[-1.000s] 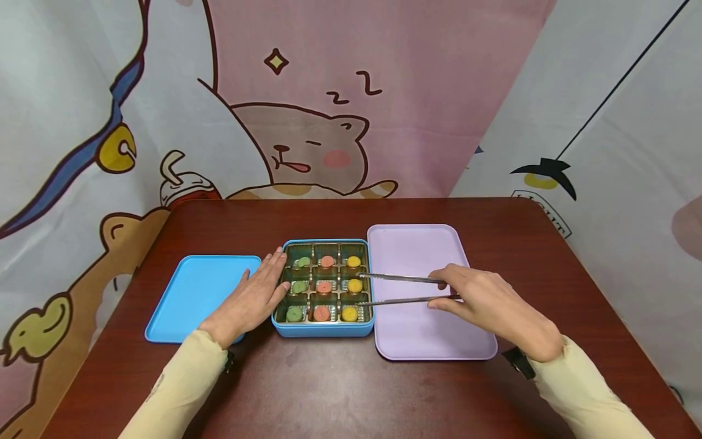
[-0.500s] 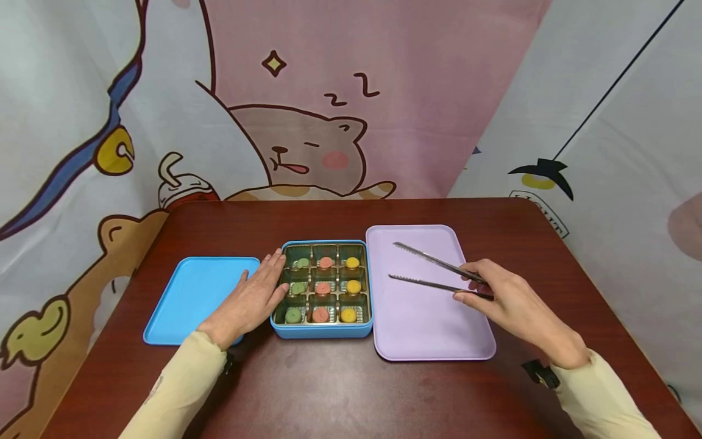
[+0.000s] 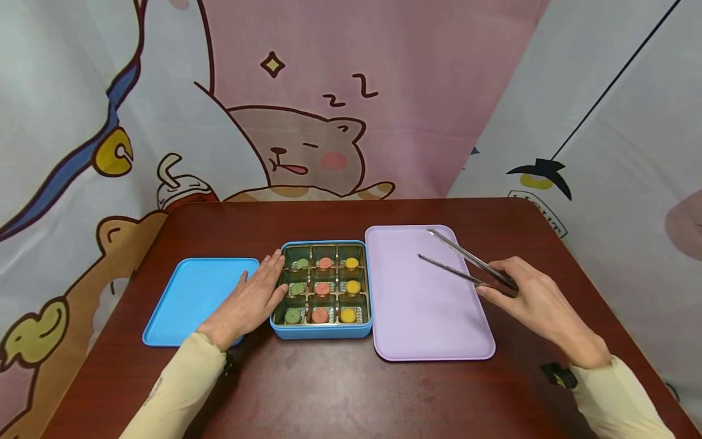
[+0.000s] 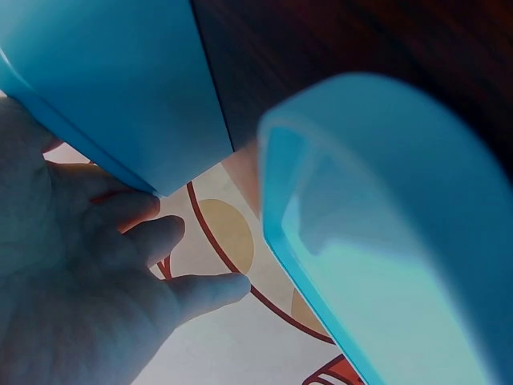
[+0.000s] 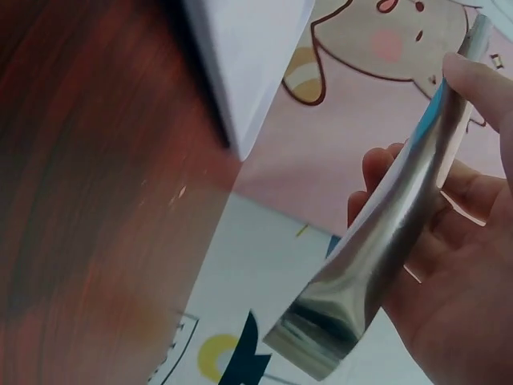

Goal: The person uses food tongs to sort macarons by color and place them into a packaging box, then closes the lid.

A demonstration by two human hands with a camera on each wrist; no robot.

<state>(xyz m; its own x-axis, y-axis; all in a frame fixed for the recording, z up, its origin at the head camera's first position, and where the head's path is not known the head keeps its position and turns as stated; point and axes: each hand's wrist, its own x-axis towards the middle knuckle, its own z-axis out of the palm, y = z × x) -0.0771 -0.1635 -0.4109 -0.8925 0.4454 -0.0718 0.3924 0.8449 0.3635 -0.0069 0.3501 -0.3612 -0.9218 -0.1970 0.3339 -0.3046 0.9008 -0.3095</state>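
Evidently right hand (image 3: pixel 534 299) grip clenched around spread tongs (image 3: pixel 466 263) — left hand (image 3: pixel 253 299) flat, seemingly against box (image 3: pixel 323 331).

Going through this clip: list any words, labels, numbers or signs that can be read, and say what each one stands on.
"z z": two hand-drawn letters on the pink cloth backdrop, above the sleeping cartoon bear.
Dark lettering on the white cloth past the table's right corner, under the black hat drawing: partly hidden, too small to read.
Blue box, blue lid, lilac tray and tongs: no text shows.
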